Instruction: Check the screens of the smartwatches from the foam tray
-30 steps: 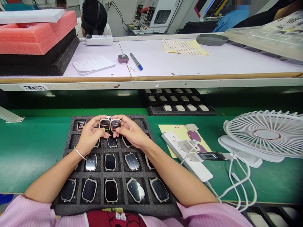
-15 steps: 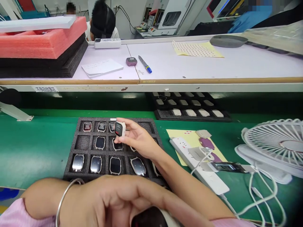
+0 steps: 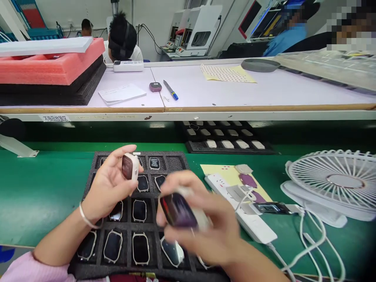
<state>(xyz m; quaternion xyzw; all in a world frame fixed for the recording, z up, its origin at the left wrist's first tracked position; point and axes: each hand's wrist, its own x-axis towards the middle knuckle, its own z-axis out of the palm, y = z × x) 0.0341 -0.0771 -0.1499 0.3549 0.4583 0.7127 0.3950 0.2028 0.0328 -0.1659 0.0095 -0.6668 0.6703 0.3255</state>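
My left hand point(image 3: 108, 182) pinches a smartwatch case point(image 3: 130, 166) without a strap, light-sided with a dark glossy screen, above the back left of a dark foam tray point(image 3: 176, 164). Closer to the camera, my right hand point(image 3: 205, 219) grips a second smartwatch case point(image 3: 178, 209); its dark screen has a reddish patch and is smeared by motion. Below both hands the tray holds several more watch cases in square pockets, such as a watch point(image 3: 141, 248) with a dark screen and one point(image 3: 154, 163) showing lines of text. My hands and forearms hide some pockets.
A white power strip point(image 3: 258, 229) with cables lies right of the tray, beside a yellow sheet point(image 3: 211, 169) and a white fan point(image 3: 343, 180). Another tray of watch cases point(image 3: 227, 144) sits under the shelf point(image 3: 188, 88). Foam blocks point(image 3: 70, 70) and a pen point(image 3: 170, 90) rest on it. People sit beyond.
My left hand has moved up and away from the camera, over the tray, with its watch. My right hand has come back nearer the camera, its watch in its fingers. The view has shifted slightly.
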